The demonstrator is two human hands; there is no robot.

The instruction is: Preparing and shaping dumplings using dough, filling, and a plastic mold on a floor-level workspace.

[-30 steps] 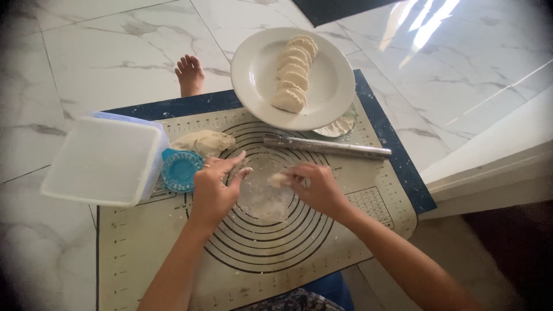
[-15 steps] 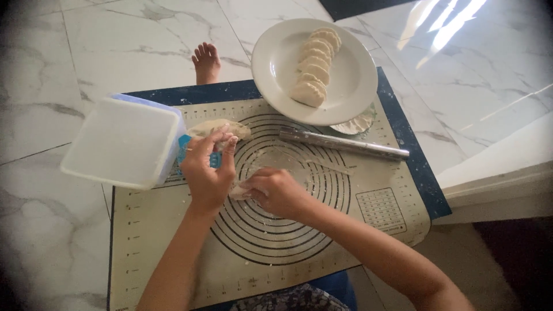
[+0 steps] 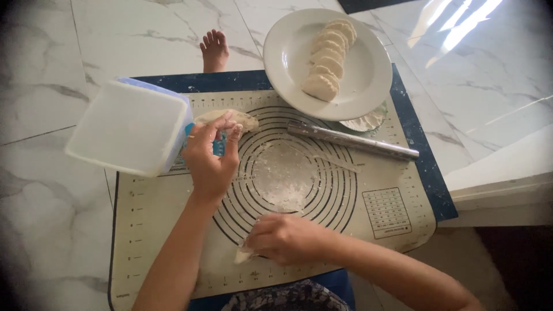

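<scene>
Marble floor is carrying a baking mat (image 3: 173, 253). Right hand (image 3: 285, 239) is closing on a dough wrapper (image 3: 243, 255) at the near edge; left hand (image 3: 211, 158), fingers loosely curled, is reaching toward a blue dumpling mould (image 3: 218, 144). Step: loading wrapper; alignment needed.

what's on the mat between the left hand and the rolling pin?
Head view: only the floured patch at the centre of the ringed pastry mat lies between the left hand and the metal rolling pin.
</scene>
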